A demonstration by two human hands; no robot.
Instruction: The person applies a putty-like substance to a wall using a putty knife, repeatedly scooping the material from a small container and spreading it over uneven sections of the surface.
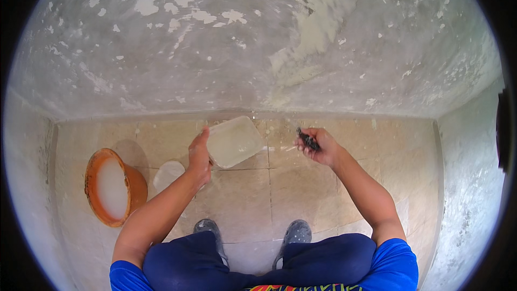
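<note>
My left hand (199, 155) grips the left edge of a pale rectangular plastic container (235, 142), which is tilted over the tiled floor near the wall's base. In my right hand (320, 145) is a small tool with a dark handle (308, 140), the fingers closed around it; its working end cannot be made out clearly. Left of my left arm stands an orange bucket (139, 186) with cloudy whitish liquid (112, 188) in it. A round whitish object (169, 174) lies on the floor between the bucket and my left hand, partly hidden by my forearm.
A grey plastered wall (202, 72) with white patches and a long pale filler streak (315, 28) rises in front. Side walls (470, 161) stand left and right. Beige floor tiles (234, 206) lie around my speckled grey clogs (299, 232). A dark object (503, 129) shows at the far right.
</note>
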